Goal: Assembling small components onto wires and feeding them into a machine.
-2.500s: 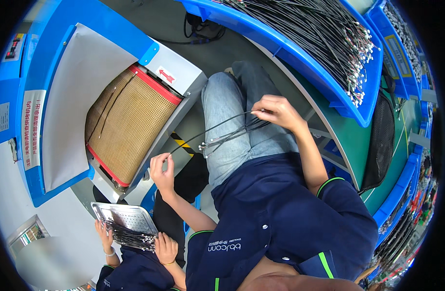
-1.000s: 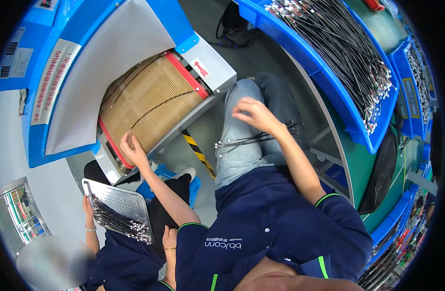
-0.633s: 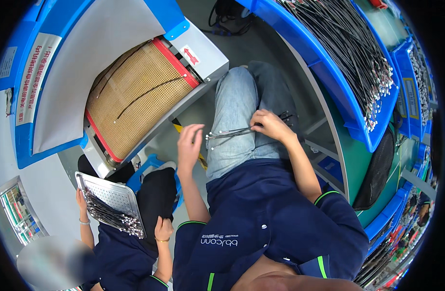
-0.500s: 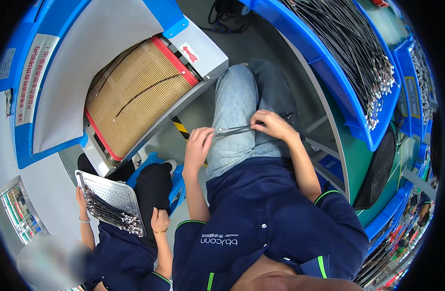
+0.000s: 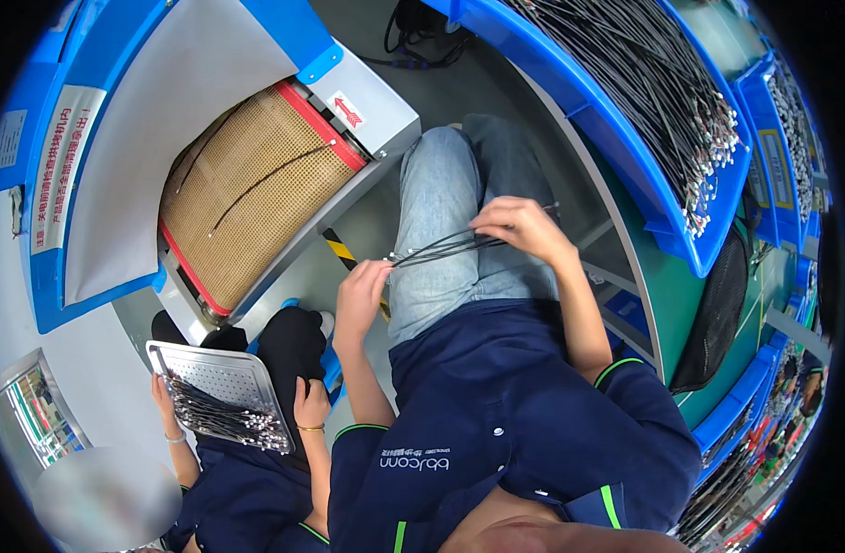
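Note:
Over my lap I hold a few thin black cables (image 5: 438, 249) with small white connectors at their ends. My left hand (image 5: 361, 293) is closed, its fingertips pinching the connector ends. My right hand (image 5: 524, 226) grips the same cables nearer their other end, which shows faintly beyond the fingers. Between the two hands the cables spread slightly apart. To the left, a single black cable (image 5: 270, 180) with a white tip lies on the tan mesh conveyor belt (image 5: 298, 198), and more dark cables lie deeper in on it.
A blue and white machine housing (image 5: 187, 111) covers the belt. At lower left, a person holds a perforated metal tray (image 5: 222, 359) of black cables. On the right, a blue bin (image 5: 717, 253) full of black cables stands on a green-topped bench (image 5: 657, 304), with a black pouch (image 5: 717, 318) alongside.
My left hand has moved down and slightly left, to the cables' connector ends. My right hand has risen a little. The person's tray has shifted slightly right and down.

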A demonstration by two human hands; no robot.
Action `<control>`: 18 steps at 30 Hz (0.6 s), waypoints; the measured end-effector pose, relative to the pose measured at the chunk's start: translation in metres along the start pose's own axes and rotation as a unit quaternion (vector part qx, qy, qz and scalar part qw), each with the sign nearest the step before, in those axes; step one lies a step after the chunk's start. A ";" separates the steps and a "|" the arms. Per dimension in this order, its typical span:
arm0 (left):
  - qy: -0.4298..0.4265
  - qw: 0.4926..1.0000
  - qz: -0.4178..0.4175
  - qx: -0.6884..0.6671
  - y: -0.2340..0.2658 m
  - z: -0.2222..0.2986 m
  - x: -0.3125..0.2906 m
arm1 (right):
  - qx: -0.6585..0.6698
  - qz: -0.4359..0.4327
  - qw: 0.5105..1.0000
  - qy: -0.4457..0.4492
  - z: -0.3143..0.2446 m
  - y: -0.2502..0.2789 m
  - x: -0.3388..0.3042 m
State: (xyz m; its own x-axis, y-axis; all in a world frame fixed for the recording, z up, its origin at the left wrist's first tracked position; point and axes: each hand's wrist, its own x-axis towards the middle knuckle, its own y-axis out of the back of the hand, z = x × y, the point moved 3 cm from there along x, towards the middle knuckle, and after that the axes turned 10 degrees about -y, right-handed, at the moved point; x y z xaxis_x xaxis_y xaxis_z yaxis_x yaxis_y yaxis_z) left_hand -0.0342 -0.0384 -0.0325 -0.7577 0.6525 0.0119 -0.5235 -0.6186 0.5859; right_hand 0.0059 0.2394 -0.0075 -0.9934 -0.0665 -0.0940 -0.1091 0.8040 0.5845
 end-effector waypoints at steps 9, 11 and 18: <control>-0.085 0.994 0.048 -0.046 -0.014 0.054 0.036 | 0.038 -0.014 0.998 0.049 -0.050 -0.016 0.012; -0.129 0.989 0.076 -0.002 -0.009 0.059 0.036 | 0.049 -0.014 0.998 0.042 -0.052 -0.013 0.012; -0.124 0.990 0.064 0.010 -0.007 0.055 0.033 | 0.041 -0.002 0.994 0.104 -0.053 -0.021 0.009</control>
State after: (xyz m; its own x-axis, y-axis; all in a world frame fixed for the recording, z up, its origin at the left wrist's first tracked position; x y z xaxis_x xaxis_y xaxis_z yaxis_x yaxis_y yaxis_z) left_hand -0.0334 0.0117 0.0083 -0.6976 0.6581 0.2833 -0.4203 -0.6961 0.5821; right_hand -0.0027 0.1910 0.0219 -0.9800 -0.1835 0.0766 -0.1187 0.8488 0.5153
